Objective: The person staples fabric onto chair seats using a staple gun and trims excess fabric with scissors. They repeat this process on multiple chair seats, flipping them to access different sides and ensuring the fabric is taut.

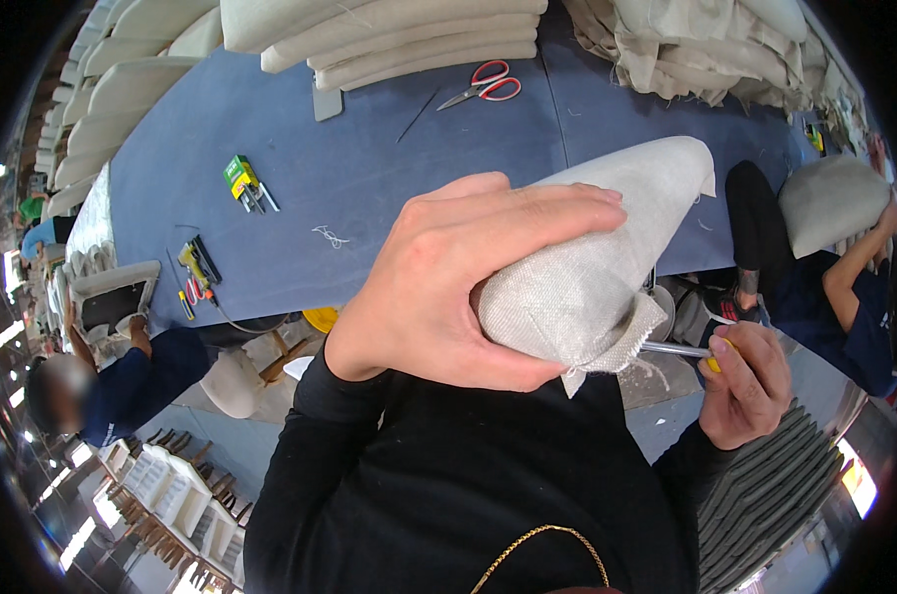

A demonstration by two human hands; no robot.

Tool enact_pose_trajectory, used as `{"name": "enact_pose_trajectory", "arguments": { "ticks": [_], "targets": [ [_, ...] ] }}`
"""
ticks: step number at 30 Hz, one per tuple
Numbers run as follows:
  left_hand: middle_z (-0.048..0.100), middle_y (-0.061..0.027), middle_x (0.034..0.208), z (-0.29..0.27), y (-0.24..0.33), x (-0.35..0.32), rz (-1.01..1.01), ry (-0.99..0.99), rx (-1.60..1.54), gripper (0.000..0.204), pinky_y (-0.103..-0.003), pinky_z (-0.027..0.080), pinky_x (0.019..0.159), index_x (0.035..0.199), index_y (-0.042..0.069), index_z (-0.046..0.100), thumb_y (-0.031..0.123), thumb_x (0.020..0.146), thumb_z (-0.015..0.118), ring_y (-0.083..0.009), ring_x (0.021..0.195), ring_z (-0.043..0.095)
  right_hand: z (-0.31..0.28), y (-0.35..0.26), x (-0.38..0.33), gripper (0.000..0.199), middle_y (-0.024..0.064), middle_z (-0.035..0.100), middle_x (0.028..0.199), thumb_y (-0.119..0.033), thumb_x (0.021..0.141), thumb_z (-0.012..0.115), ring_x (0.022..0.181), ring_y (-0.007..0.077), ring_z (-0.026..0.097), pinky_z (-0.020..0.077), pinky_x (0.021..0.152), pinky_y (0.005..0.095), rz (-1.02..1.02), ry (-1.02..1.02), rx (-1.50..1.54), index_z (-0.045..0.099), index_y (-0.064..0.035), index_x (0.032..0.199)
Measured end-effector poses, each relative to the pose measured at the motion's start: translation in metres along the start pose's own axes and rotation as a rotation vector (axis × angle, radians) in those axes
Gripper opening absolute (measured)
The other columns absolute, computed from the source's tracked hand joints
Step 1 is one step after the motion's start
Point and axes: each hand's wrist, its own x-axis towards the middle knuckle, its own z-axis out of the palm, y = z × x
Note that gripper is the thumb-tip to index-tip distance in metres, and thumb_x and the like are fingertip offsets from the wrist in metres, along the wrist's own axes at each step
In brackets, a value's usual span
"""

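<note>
A padded piece covered in off-white woven fabric (567, 287) is held up in front of my chest, over the near edge of the table. My left hand (458, 287) grips it from the left, fingers across its top and thumb beneath. Loose, frayed cloth folds out at its near right corner. My right hand (747, 386) is closed round the yellow handle of a screwdriver-like tool (678, 348). The tool's metal shaft points left into the frayed fold, where its tip is hidden.
On the blue table (369, 198) lie red-handled scissors (490, 87), a green and yellow box of staples (240, 178), a staple gun (203, 259) and thread scraps (328, 237). Stacked cushions (419, 45) and folded cloth (706, 45) line the far side. Other people work at left and right.
</note>
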Motion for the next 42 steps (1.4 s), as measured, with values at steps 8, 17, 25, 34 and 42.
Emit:
{"name": "enact_pose_trajectory", "arguments": {
  "ticks": [8,17,25,34,42],
  "targets": [
    [0.077,-0.0167,0.135,0.005,0.002,0.0,0.029,-0.004,0.015,0.086,-0.032,0.045,0.076,0.134,0.001,0.075,0.035,0.055,0.088,-0.0256,0.112,0.078,-0.003,0.003,0.006,0.046,0.0134,0.074,0.094,-0.004,0.067,0.087,0.078,0.0294,0.071,0.0561,0.067,0.0347,-0.042,-0.058,0.019,0.082,-0.005,0.113],
    [0.077,-0.0166,0.134,0.008,0.001,0.001,0.042,-0.004,-0.001,0.086,-0.032,0.044,0.074,0.133,0.0,0.075,0.035,0.056,0.089,-0.0258,0.111,0.078,-0.003,0.028,0.009,0.04,0.0143,0.074,0.094,-0.005,0.07,0.086,0.077,0.0299,0.072,0.0563,0.068,0.0368,-0.141,-0.076,0.089,0.082,-0.0041,0.11],
    [0.076,-0.015,0.136,0.006,-0.005,0.022,0.037,0.001,0.015,0.082,-0.034,0.049,0.083,0.133,0.004,0.074,0.031,0.058,0.092,-0.0278,0.117,0.075,0.016,0.106,-0.034,0.027,0.0167,0.074,0.1,0.003,0.083,0.076,0.092,0.0296,0.073,0.0549,0.088,0.0338,0.21,0.013,-0.087,0.076,0.001,0.11],
    [0.076,-0.0126,0.131,0.032,-0.001,0.055,-0.026,0.064,0.049,0.072,-0.04,0.054,0.095,0.132,0.008,0.072,0.023,0.064,0.092,-0.0342,0.105,0.072,-0.017,0.042,0.048,0.034,0.0211,0.067,0.119,-0.045,0.118,0.042,0.117,0.0387,0.072,0.0606,0.096,0.0474,0.334,0.295,1.019,0.045,-0.0134,0.129],
    [0.077,-0.0144,0.127,0.04,0.009,0.058,-0.066,0.02,0.058,0.074,-0.041,0.054,0.102,0.133,0.008,0.073,0.022,0.062,0.088,-0.0339,0.114,0.074,-0.034,0.001,0.088,0.039,0.0161,0.07,0.118,-0.048,0.119,0.033,0.108,0.0362,0.074,0.0633,0.094,0.0447,0.193,0.146,0.655,0.046,-0.0141,0.134]
  ]
}}
